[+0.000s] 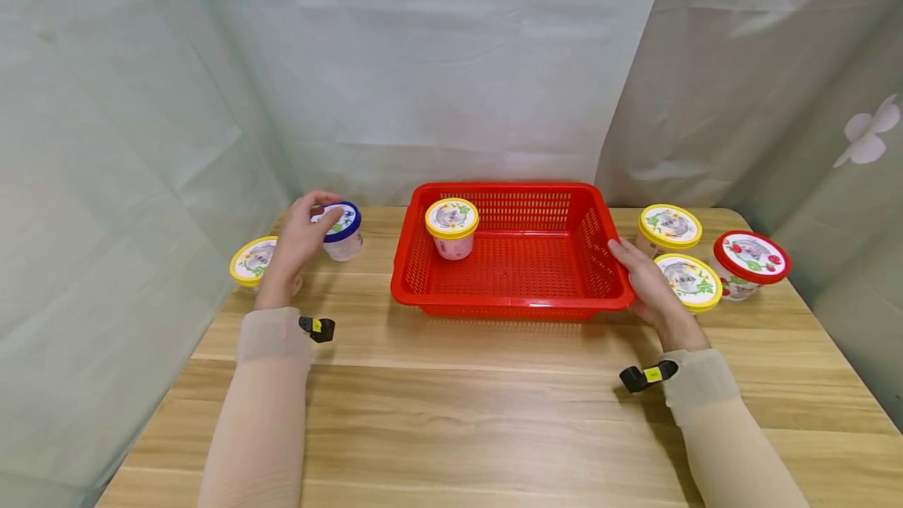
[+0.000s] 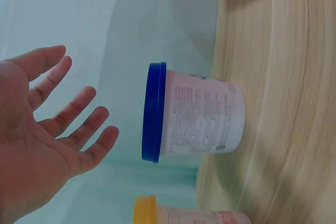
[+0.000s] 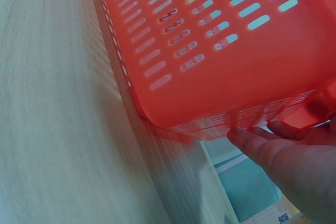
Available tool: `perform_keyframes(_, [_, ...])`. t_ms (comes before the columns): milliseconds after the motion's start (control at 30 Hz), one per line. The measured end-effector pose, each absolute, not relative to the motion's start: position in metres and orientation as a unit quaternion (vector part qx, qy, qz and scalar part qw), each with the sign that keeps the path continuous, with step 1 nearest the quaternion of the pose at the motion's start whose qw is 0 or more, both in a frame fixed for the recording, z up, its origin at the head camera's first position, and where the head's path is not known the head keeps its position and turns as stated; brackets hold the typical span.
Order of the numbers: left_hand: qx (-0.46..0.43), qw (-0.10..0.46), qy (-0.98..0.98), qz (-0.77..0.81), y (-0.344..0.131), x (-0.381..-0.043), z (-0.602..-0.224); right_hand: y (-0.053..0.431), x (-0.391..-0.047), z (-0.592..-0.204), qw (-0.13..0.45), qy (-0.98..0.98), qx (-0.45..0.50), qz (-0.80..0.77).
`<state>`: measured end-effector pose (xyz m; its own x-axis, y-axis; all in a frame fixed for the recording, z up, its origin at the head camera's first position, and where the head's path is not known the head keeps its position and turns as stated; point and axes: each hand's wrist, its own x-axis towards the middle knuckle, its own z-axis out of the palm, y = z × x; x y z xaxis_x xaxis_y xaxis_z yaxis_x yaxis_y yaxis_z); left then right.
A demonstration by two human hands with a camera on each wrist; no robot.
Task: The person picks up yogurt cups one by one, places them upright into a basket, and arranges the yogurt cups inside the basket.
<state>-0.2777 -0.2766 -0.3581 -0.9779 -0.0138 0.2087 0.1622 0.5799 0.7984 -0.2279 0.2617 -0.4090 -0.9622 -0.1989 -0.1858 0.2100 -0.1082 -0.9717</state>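
A yellow-lidded tub [image 1: 252, 259] is sitting partly hidden behind the left hand [image 1: 299, 237], which is hovering near the upright blue-lidded tub [image 1: 344, 234], grasping nothing, fingers loosely bent (its wrist view is showing a gap), forearm pointing forward; another yellow-topped tub [image 1: 453, 230] is occupying the red plastic basket's [image 1: 522, 265] left end, seemingly leaving space alongside; the right hand [image 1: 652, 288], forearm slanting inward, is gripping the right rim, apparently steadying it; three tubs [image 1: 670, 227] are standing beyond.
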Motion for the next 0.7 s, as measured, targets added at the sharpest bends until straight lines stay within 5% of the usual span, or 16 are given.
perform_keyframes(700, [0.019, 0.184, -0.888, -0.421, -0.309, -0.261, -0.363, 0.260, -0.230, -0.411, 0.136, 0.645, -0.001, -0.752])
